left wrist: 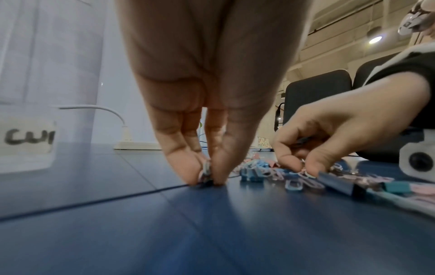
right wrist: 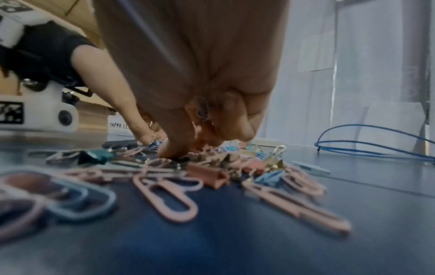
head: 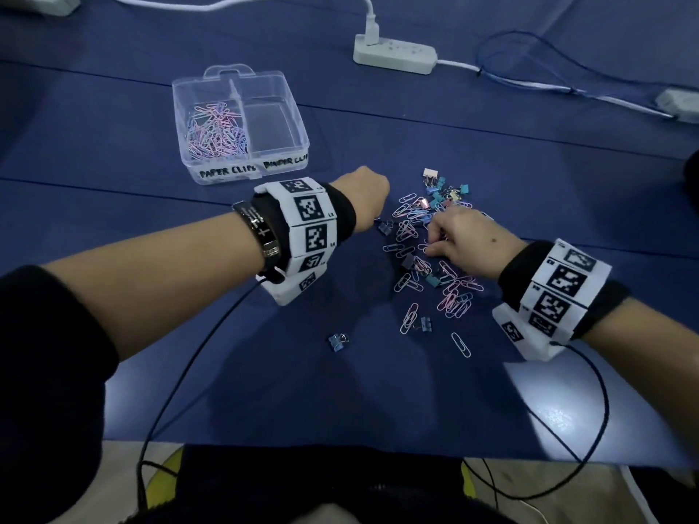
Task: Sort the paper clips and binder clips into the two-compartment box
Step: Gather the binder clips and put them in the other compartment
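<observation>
Head view: the box (head: 281,107) lies up-left of the pile (head: 427,259), nearer the left hand (head: 363,198), which pinches a clip (left wrist: 206,172); the right hand (head: 467,240) pinches paper clips (right wrist: 202,109).

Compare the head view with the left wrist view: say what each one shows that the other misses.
Head only: the whole two-compartment box, paper clips in its left compartment, the right one empty; a stray binder clip nearer the person.

Left wrist only: the left hand's fingertips pinching a small clip on the cloth; chairs behind.

Both: the right hand picking in the mixed pile, and the power strip.
</observation>
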Tool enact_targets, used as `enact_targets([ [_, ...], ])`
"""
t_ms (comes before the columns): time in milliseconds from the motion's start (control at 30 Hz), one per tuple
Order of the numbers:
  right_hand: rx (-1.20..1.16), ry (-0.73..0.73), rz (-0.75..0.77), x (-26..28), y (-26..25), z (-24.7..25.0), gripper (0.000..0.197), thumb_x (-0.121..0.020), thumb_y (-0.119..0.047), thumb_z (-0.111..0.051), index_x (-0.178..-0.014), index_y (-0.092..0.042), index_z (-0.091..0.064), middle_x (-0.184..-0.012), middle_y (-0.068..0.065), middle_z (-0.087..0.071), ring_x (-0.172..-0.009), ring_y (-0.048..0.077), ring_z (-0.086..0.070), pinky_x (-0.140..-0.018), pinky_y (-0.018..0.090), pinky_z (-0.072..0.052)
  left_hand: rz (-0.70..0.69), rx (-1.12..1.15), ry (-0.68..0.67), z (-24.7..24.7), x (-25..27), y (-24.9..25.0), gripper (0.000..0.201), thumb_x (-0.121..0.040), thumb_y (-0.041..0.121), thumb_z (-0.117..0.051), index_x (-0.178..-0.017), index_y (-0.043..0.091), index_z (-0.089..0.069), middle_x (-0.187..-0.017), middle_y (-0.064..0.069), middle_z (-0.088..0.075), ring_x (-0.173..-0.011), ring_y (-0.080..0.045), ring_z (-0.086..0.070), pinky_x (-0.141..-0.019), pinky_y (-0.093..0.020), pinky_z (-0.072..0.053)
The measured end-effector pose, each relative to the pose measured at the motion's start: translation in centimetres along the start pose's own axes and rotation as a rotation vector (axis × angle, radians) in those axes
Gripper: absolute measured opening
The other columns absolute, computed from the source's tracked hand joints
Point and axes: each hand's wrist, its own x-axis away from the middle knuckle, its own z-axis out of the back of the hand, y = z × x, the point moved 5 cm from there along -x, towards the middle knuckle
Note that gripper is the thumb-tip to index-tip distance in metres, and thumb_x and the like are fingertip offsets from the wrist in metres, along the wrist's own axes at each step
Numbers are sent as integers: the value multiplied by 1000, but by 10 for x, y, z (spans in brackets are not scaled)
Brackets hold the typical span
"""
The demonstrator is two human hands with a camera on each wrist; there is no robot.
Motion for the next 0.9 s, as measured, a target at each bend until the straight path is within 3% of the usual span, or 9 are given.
enact_targets([
  [100,80,5,91,1,-4,-5,37,-89,-16,-56,-61,-24,-33,-86,3,-43,-79,22,-47,-96,43,-43,-35,-75,15,6,2,6,3,-83,3,-55,-83,5,-57,-101,-14,-62,-101,-34,-61,-82,-37,-50],
  [200,158,26,168,4,-10,-9,23,-90,0,-50,-75,-13,-37,-87,4,-41,-81,17,-38,-72,29,-38,5,10,49,11,-1,1,3,-81,7,-59,-81,10,-57,-89,-9,-58,-93,-31,-63,-77,-34,-50],
  [333,111,21,218,4,-10,-8,27,-79,14,-44,-76,-12,-38,-70,-7,-39,-61,3,-39,-62,32,-40,161,550,20,15,-10,-10,20,-87,7,-50,-68,9,-57,-62,-4,-53,-45,-10,-55,-59,-22,-53],
  [433,37,-8,186,2,-8,-9,22,-82,12,-45,-92,-6,-52,-74,-8,-44,-64,-6,-41,-67,32,-44,267,1106,-55,12,-9,-2,29,-91,-2,-35,-67,6,-49,-67,-5,-41,-51,-15,-44,-51,-23,-51],
  [567,-125,11,120,7,-8,-2,19,-90,0,-47,-101,-5,-62,-94,7,-60,-82,16,-52,-74,28,-43,321,1424,-108,7,-6,4,27,-85,-5,-24,-64,8,-35,-65,-7,-39,-52,-18,-38,-48,-25,-40],
  [633,-353,-8,37,9,-2,0,23,-94,-3,-42,-92,-14,-63,-81,5,-57,-68,19,-50,-62,28,-42,320,1295,-62,8,-11,3,26,-85,1,-32,-61,9,-33,-62,-6,-41,-50,-16,-35,-43,-18,-32],
  [733,-869,-79,-114,14,8,1,33,-96,1,-31,-79,-17,-53,-65,1,-36,-50,14,-29,-42,22,-29,195,661,-3,11,-17,6,38,-85,27,-56,-65,5,-34,-74,-6,-43,-61,-19,-38,-48,-23,-28],
  [800,-1091,-120,-171,14,11,6,35,-95,5,-27,-76,-13,-49,-61,1,-34,-48,11,-30,-39,17,-28,104,364,-51,8,-15,14,44,-78,42,-69,-96,8,-48,-95,-7,-48,-85,-22,-48,-65,-29,-38],
  [900,-1364,-205,-226,10,13,14,32,-93,2,-24,-71,-12,-45,-51,-2,-38,-40,7,-35,-34,14,-30,30,187,-134,0,-14,19,79,-74,44,-73,-129,5,-32,-122,-13,-54,-110,-29,-53,-88,-37,-42],
])
